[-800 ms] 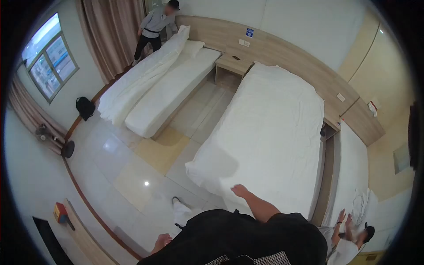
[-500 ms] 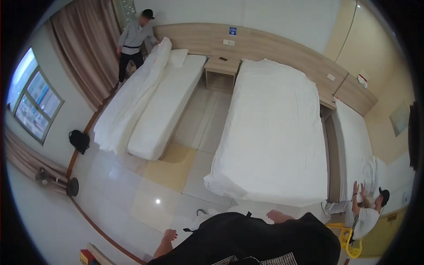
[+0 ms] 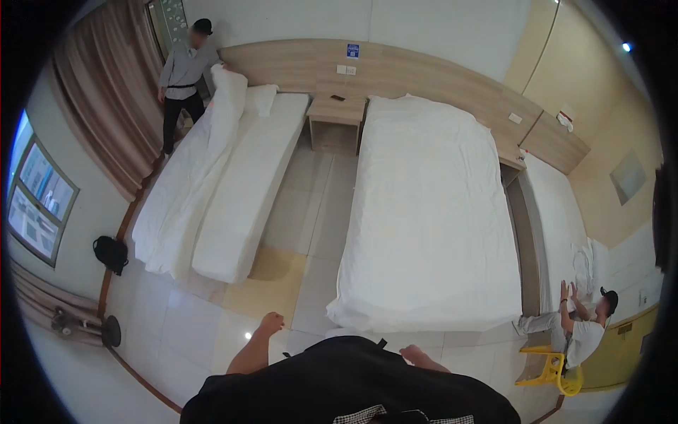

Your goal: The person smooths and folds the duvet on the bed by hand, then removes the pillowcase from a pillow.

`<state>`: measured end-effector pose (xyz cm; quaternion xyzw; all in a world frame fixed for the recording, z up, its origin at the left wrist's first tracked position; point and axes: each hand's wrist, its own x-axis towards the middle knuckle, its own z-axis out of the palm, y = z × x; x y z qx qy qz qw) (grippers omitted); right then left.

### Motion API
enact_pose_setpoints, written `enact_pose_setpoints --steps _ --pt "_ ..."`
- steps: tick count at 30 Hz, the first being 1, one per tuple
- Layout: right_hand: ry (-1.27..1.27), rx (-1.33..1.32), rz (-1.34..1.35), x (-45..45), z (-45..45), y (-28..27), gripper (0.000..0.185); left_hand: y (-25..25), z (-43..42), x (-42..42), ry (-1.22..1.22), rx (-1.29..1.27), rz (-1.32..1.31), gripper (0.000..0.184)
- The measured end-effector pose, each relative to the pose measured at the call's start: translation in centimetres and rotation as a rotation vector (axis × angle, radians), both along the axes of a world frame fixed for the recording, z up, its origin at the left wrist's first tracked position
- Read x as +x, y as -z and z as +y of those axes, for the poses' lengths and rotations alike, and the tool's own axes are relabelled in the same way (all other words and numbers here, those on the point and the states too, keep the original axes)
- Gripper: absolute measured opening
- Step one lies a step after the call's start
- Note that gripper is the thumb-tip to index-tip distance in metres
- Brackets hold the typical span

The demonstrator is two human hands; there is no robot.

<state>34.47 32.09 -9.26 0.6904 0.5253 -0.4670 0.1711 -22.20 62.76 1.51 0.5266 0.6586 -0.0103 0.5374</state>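
Note:
My left hand hangs in front of my black-clothed body, over the tiled floor. Its fingers are loosely bent and hold nothing visible. On the other side, my right hand is low near the foot of the middle bed, apart from it. The fingers of that hand look loose, with nothing seen in them. A smooth white cover lies over the middle bed and hangs past its foot end. On the left bed, a white quilt is bunched along the window side, with a white pillow at the head.
A person in grey stands by the curtain, one hand at the quilt. Another person sits on a yellow chair, hands raised beside the right bed. A nightstand, black backpack and fan are also around.
My view has shifted, so the beds sit further left. My left hand has risen and reaches further forward; my right hand appears lower and further left. The seated person's hands remain raised.

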Motion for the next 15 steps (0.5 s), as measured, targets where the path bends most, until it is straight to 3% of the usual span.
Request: enact_pose_setpoints --steps 1,2,4,7,9,10,11,12,13,14,15 --pt "0.003 -0.005 -0.017 0.6 0.7 1.3 0.043 -1.4 1.4 1.8 0.067 0.052 -0.030 0.030" --pt "-0.434 0.072 0.069 0.9 2.7 -2.0 0.049 -2.8 2.6 3.1 0.143 0.091 -0.020 0.032" --pt "-0.181 0.149 -0.017 0.7 5.8 -2.2 0.036 -4.8 5.0 4.7 0.286 0.168 0.002 0.037" --pt "0.205 0.050 -0.103 -0.7 11.6 -5.1 0.033 -5.3 7.2 2.9 0.096 0.328 0.092 0.038" --pt "0.127 0.309 -0.186 -0.1 15.2 -2.1 0.037 -3.2 9.0 -0.7 0.174 0.332 0.212 0.037" --pt "-0.031 0.377 -0.161 0.2 17.3 -2.4 0.037 -1.0 9.6 -3.2 0.220 0.331 0.271 0.037" --pt "-0.184 0.439 -0.133 0.6 19.6 -3.0 0.036 1.8 10.9 -6.5 0.559 0.233 0.333 0.037" --pt "-0.056 0.500 -0.103 0.7 20.8 -2.7 0.037 4.1 11.8 -9.0 0.902 0.131 0.392 0.038" --pt "0.077 0.562 -0.076 0.5 22.0 -2.3 0.037 5.3 11.8 -10.3 0.121 -0.331 0.280 0.039" --pt "0.256 0.526 -0.094 -0.4 23.3 -3.2 0.036 0.8 12.0 -9.9 0.080 -0.365 0.299 0.036" --pt "0.439 0.485 -0.109 -1.9 24.4 -4.9 0.034 1.7 13.9 -11.8 0.263 -0.421 0.267 0.031"
